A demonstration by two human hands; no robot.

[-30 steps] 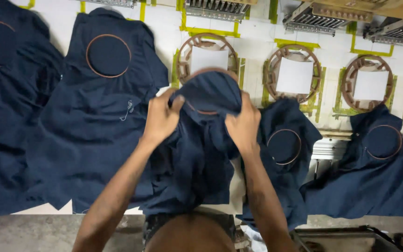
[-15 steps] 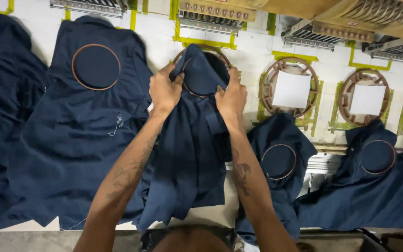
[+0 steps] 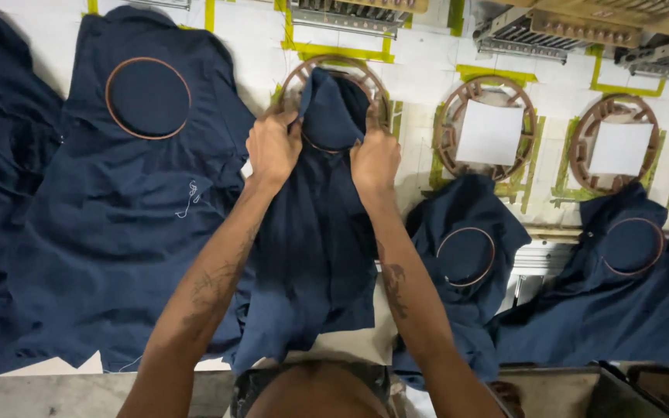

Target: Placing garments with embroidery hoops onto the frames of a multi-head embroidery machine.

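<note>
Left hand: gripping navy garment edge.
Right hand: gripping same garment.
Round hoop frame: mostly hidden under fabric.

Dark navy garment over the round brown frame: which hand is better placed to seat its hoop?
Marginally the right hand: it grips the dark navy garment against the round brown frame's rim. The left hand holds cloth just inside the opposite rim. Likely both press.

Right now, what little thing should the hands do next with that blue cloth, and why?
Probably press the hooped navy garment down into the round brown frame. The left hand and right hand hold its edges right over that frame, but the cloth looks bunched and not seated flat like the hooped garment on the left.
</note>
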